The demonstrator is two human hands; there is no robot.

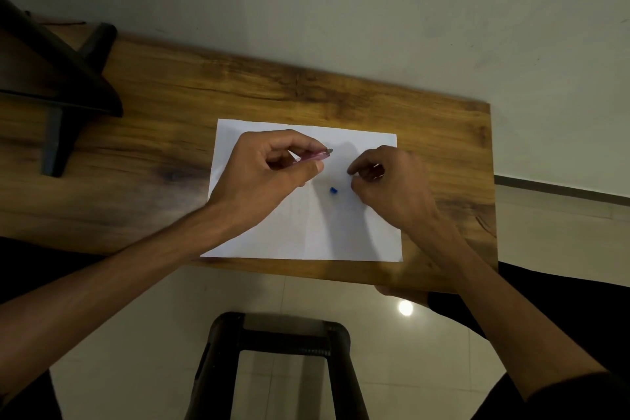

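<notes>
A white sheet of paper (pixel 306 232) lies on the wooden table (pixel 143 153). My left hand (pixel 266 177) hovers over the sheet's upper left and grips a thin pink pen barrel (pixel 315 156), whose grey tip points right. My right hand (pixel 388 184) is over the sheet's right side with fingers curled; thumb and forefinger seem to pinch something tiny, too small to make out. A small blue piece (pixel 332 190), like a pen cap, lies on the paper between the two hands, touched by neither.
A dark monitor with its black stand (pixel 58 133) occupies the table's left end. The table's back edge meets a pale wall. A black stool frame (pixel 283 351) stands on the tiled floor below the table's front edge.
</notes>
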